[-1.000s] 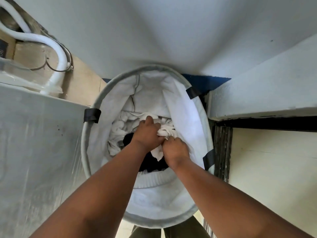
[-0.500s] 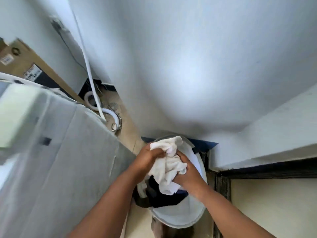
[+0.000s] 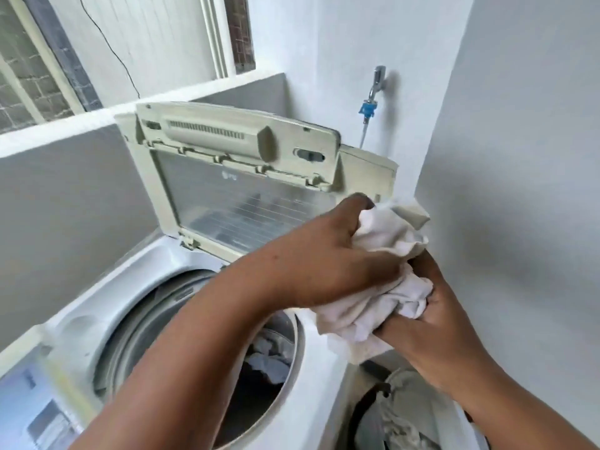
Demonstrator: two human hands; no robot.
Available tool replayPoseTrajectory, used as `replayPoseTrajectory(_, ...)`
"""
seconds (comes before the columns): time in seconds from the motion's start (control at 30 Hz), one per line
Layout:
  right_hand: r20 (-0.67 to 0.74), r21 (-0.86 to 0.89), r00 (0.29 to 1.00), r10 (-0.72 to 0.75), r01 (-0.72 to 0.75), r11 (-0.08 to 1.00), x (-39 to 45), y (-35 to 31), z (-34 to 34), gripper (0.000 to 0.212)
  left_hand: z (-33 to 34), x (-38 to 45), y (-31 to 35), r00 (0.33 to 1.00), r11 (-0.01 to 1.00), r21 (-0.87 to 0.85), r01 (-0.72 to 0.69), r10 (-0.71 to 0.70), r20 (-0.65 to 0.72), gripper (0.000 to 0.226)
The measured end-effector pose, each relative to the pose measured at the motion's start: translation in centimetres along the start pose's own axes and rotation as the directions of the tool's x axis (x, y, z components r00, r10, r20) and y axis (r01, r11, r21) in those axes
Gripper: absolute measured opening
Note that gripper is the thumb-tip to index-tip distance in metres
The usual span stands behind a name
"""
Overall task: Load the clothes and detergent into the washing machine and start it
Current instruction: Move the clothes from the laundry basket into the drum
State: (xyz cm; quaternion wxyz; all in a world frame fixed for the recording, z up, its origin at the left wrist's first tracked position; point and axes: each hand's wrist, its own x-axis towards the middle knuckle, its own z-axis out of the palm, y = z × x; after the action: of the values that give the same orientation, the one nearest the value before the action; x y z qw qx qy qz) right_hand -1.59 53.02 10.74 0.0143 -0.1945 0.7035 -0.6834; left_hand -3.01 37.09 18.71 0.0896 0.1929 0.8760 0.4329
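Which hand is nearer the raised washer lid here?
Left. The left hand grips the white cloth just in front of the open lid, at its lower right edge. The right hand grips the cloth lower, toward the basket.

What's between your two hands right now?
A bunched white cloth, gripped by the left hand and right hand, seen in the head view.
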Motion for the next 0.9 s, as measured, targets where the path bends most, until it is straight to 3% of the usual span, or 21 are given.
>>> replayPoseTrajectory(0.1, 0.011, -0.035, 0.999, -0.051, 0.051, 0.998, 0.5, -1.5, 7.7, 0.055, -5.6, -5.6, -2.5, 0.999, 1.0, -0.012, 0.006, -0.006, -0.032, 0.041)
replayPoseTrajectory(0.23, 0.005, -0.22, 1.0, 0.01, -0.009, 0.975, 2.1, 1.9, 17.0, 0.051, -9.7, -9.3, -11.6, 0.984, 0.984, -0.075, 0.16, -0.165, -0.071, 0.039)
replayPoseTrajectory(0.37, 0.01, -0.612, 0.989, 0.148, -0.111, 0.783, 4.4, 9.8, 22.9, 0.059, -9.1, -11.1, -23.3, 0.903, 0.904, -0.283, 0.321, -0.382, -0.195, 0.051)
replayPoseTrajectory(0.5, 0.156, -0.838, 0.913, 0.377, -0.08, 0.54, 6.2, 15.3, 24.7, 0.07, -5.9, -11.7, -30.5, 0.868, 0.888, 0.008, 0.46, -0.448, -0.212, 0.058)
replayPoseTrajectory(0.57, 0.189, -0.896, 0.853, 0.486, -0.052, 0.44, 6.5, 16.4, 24.2, 0.091, -5.2, -12.0, -32.5, 0.844, 0.78, 0.326, 0.535, -0.512, -0.159, 0.082)
replayPoseTrajectory(0.63, 0.18, -0.916, 0.84, 0.512, -0.046, 0.398, 6.4, 16.6, 23.1, 0.099, -4.7, -12.1, -33.5, 0.802, 0.65, 0.532, 0.543, -0.588, -0.101, 0.099)
replayPoseTrajectory(0.73, 0.169, -0.91, 0.862, 0.478, -0.05, 0.411, 6.0, 15.6, 21.2, 0.091, -3.9, -11.5, -32.9, 0.815, 0.647, 0.568, 0.508, -0.574, -0.075, 0.101)
replayPoseTrajectory(0.9, 0.096, -0.928, 0.921, 0.379, -0.055, 0.369, 4.5, 11.6, 16.5, 0.085, -1.4, -7.8, -27.0, 0.894, 0.776, 0.487, 0.4, -0.447, -0.021, 0.095)
